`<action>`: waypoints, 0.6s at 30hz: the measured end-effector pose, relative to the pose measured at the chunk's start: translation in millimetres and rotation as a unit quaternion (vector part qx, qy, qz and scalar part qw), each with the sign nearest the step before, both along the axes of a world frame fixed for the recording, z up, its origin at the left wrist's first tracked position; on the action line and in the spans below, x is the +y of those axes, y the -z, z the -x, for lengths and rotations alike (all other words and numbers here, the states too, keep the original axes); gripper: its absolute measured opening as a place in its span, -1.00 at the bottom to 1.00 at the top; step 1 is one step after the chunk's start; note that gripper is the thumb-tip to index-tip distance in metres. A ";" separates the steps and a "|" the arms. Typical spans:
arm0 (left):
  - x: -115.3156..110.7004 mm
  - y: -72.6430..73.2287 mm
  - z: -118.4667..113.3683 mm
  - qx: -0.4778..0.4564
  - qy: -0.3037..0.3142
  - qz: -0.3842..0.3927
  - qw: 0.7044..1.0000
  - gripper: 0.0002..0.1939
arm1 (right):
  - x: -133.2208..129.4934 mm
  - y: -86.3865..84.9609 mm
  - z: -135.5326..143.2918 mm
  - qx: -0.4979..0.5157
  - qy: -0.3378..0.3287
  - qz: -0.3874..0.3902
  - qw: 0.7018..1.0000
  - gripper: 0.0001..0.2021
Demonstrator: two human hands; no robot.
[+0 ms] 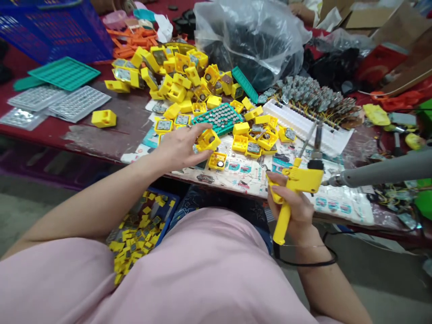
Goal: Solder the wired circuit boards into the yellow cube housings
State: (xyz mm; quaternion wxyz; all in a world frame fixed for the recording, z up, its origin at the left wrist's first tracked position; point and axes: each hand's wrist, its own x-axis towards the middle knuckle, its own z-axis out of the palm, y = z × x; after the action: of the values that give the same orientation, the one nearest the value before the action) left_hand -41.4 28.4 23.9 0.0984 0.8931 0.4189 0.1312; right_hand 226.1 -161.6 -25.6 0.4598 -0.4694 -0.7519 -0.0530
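Observation:
My left hand [184, 146] has thumb and forefinger around a small yellow plastic case [208, 140] with a dark round part inside. Just below it, a similar open case [218, 160] lies on the printed sheet with a silvery disc in it. A green tray [221, 118] filled with small round parts sits behind my left fingers. My right hand [297, 207] is wrapped around the handle of a yellow pistol-shaped soldering gun [305, 179], its metal tip pointing up and away. A black cable [303, 264] hangs from the handle past my wrist.
A large heap of yellow cases [178, 76] covers the table's middle. At right, a grey rod-like tool arm [381, 168] reaches in beside wired parts [313, 101] on a white rack. A blue basket [57, 31] stands back left; a bin of yellow pieces [141, 234] sits below.

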 end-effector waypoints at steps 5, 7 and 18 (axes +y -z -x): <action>3.7 38.9 -5.5 0.004 0.101 -0.120 0.988 -0.48 | 0.8 -6.6 3.3 -0.130 -0.034 0.050 0.990 -0.44; -0.3 47.1 -6.9 -0.017 0.121 -0.143 0.982 -0.45 | 5.1 -6.2 5.2 -0.170 -0.037 0.046 0.984 -0.50; 62.0 52.4 52.8 -0.020 0.079 -0.108 0.991 -0.57 | 24.3 7.2 16.0 -0.240 -0.064 0.020 0.968 -0.67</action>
State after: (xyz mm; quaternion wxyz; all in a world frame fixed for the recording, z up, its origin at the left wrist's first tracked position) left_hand -94.2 90.4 -28.5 0.0200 0.9259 0.3283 0.1857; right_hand 210.1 -137.3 -32.8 0.2588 -0.4028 -0.8698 -0.1192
